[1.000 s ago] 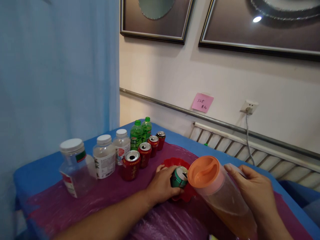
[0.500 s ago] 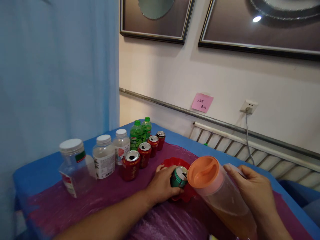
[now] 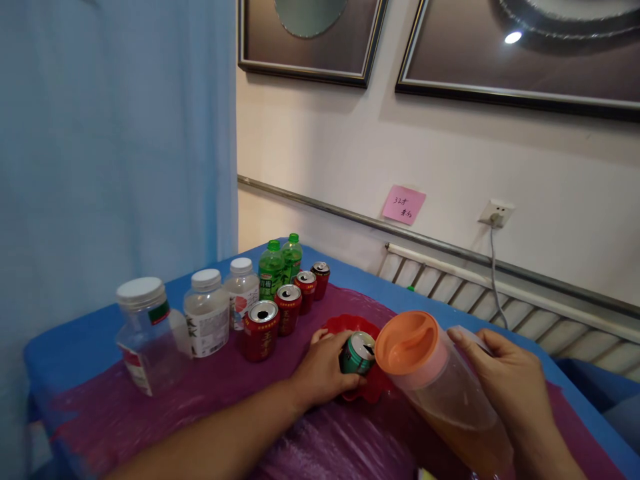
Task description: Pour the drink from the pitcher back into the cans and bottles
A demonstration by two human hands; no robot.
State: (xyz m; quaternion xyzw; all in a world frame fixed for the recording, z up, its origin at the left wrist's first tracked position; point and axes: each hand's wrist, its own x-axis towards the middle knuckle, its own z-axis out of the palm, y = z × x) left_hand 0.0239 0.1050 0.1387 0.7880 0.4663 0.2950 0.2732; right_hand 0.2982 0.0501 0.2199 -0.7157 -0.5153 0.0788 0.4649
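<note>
My left hand (image 3: 327, 367) is wrapped round a green drink can (image 3: 357, 355), which leans slightly over a red scalloped dish (image 3: 373, 387). In my right hand (image 3: 505, 373) is the handle of a clear plastic pitcher (image 3: 450, 407) with an orange lid (image 3: 407, 343). The pitcher is tilted to the left, and its lid edge meets or nearly meets the can's opening. Brownish-yellow liquid lies in the pitcher's lower part. Whether liquid is flowing into the can I cannot tell.
Several red cans (image 3: 261, 331) stand in a row left of the dish. Behind them are clear jars with white lids (image 3: 207, 317) and two green bottles (image 3: 273, 270). Purple plastic film (image 3: 210, 400) covers part of the blue table (image 3: 85, 333). A radiator (image 3: 550, 310) runs along the wall.
Hardly anything differs. Both hands keep the can and the tilted pitcher in the same place; the view has shifted very slightly.
</note>
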